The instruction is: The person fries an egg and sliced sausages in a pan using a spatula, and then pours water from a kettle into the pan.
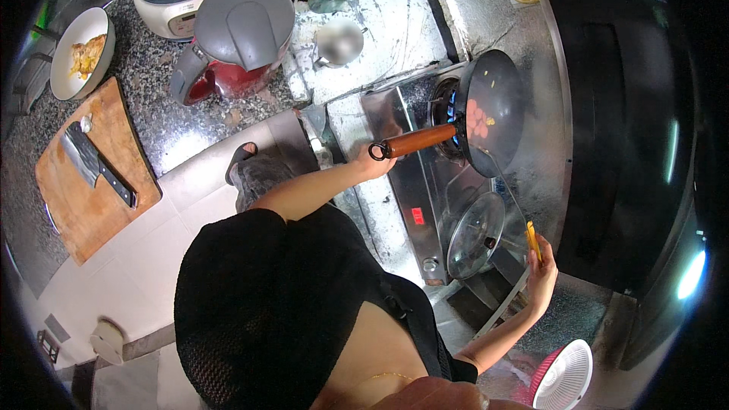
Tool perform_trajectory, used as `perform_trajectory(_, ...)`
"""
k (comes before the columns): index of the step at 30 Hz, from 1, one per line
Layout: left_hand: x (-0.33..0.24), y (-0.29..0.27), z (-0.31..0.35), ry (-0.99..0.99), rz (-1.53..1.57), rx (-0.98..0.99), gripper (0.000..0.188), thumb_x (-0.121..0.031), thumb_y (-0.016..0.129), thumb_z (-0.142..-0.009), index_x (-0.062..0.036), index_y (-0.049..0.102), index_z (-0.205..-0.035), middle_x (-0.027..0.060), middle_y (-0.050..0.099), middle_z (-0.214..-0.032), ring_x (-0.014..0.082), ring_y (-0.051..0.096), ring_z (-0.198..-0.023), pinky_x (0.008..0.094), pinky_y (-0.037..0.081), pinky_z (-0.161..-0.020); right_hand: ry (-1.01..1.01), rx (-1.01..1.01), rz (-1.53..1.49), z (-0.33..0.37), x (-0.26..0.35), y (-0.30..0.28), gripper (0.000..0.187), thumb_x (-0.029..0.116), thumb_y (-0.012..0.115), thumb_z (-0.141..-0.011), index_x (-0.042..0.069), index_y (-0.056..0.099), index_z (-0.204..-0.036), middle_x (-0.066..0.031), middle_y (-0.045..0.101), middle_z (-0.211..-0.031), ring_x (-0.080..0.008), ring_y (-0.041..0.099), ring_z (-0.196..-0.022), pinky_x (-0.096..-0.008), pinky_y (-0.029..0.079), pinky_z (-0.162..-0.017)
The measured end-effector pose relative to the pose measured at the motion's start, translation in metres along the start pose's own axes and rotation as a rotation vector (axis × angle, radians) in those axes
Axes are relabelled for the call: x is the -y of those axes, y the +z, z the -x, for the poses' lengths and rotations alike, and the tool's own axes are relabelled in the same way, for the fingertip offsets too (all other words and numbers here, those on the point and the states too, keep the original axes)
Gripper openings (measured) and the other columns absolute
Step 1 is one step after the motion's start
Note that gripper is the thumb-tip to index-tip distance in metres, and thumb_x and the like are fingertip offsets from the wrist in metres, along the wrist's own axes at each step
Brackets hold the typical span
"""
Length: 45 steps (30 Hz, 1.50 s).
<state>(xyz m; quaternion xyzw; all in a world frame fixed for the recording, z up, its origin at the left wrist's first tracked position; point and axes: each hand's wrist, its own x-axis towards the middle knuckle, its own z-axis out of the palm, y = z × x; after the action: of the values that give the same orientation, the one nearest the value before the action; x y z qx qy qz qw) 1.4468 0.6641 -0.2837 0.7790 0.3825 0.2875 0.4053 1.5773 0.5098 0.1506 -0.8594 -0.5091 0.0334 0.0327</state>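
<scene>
The left hand (372, 158) has its fingers wrapped around the wooden handle of the heavy, rigid black wok (492, 110), its cool safe hold, while the right hand (541, 269) pinches a thin orange-handled utensil (533, 239).

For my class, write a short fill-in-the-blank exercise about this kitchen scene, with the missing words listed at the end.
1. The left hand grips the wooden ____ of the wok.
2. The wok sits tilted over a burner with a ____ flame.
3. A cleaver lies on the wooden ____ board on the counter.
4. The right hand holds a thin utensil with an orange grip, near the glass ____ resting on the stove.

Missing words: handle; blue; cutting; lid
</scene>
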Motion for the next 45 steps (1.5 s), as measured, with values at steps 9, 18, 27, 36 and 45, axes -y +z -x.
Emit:
perform_trajectory(9, -0.001, -0.006, -0.001, 0.096, -0.118, -0.155, 0.020, -0.021, 0.054, -0.074, -0.0068, 0.054, -0.089, 0.0112, 0.059, -0.079, 0.0285, 0.059, -0.074, 0.0399, 0.048, -0.065, -0.019, -0.011, -0.064, 0.001, -0.010, 0.004, 0.031, 0.005, 0.053, -0.084, 0.006, 0.052, -0.115, -0.0044, 0.058, -0.088, -0.0074, 0.045, -0.064, -0.0212, 0.041, -0.059)
perform_trajectory(18, -0.002, -0.009, -0.001, 0.160, -0.179, -0.247, 0.024, -0.023, 0.055, -0.075, -0.0050, 0.053, -0.090, 0.0125, 0.059, -0.080, 0.0294, 0.059, -0.075, 0.0399, 0.048, -0.065, 0.000, -0.024, -0.045, -0.003, -0.012, 0.005, 0.030, 0.006, 0.052, -0.085, 0.006, 0.052, -0.115, -0.0063, 0.060, -0.089, -0.0086, 0.049, -0.065, -0.0223, 0.042, -0.060)
perform_trajectory(27, -0.022, -0.135, 0.025, -0.035, 1.034, 0.279, 0.049, -0.043, 0.055, -0.081, -0.0061, 0.048, -0.113, 0.0078, 0.059, -0.093, 0.0184, 0.058, -0.083, 0.0311, 0.047, -0.071, -0.042, -0.125, 0.019, -0.046, 0.001, 0.039, 0.028, 0.009, 0.052, -0.084, 0.006, 0.050, -0.112, -0.0186, 0.060, -0.095, -0.0263, 0.060, -0.092, -0.0324, 0.047, -0.071)
perform_trajectory(36, -0.119, -0.240, -0.004, -0.398, 0.928, 0.566, 0.054, -0.027, 0.064, -0.077, -0.0004, 0.033, -0.112, 0.0026, 0.049, -0.070, 0.0056, 0.042, -0.045, 0.0202, 0.030, -0.038, -0.014, -0.205, -0.045, -0.073, 0.010, 0.063, 0.028, 0.015, 0.052, -0.085, 0.010, 0.049, -0.112, -0.0216, 0.057, -0.097, -0.0358, 0.056, -0.092, -0.0390, 0.046, -0.072)
perform_trajectory(45, -0.132, -0.228, 0.011, -0.333, 0.878, 0.555, 0.045, -0.017, 0.060, -0.078, -0.0037, 0.026, -0.105, 0.0032, 0.044, -0.065, 0.0070, 0.040, -0.041, 0.0222, 0.029, -0.034, 0.001, -0.039, 0.120, -0.008, 0.024, -0.036, 0.025, 0.012, 0.055, -0.080, 0.010, 0.055, -0.105, -0.0175, 0.060, -0.088, -0.0337, 0.059, -0.083, -0.0391, 0.046, -0.067)
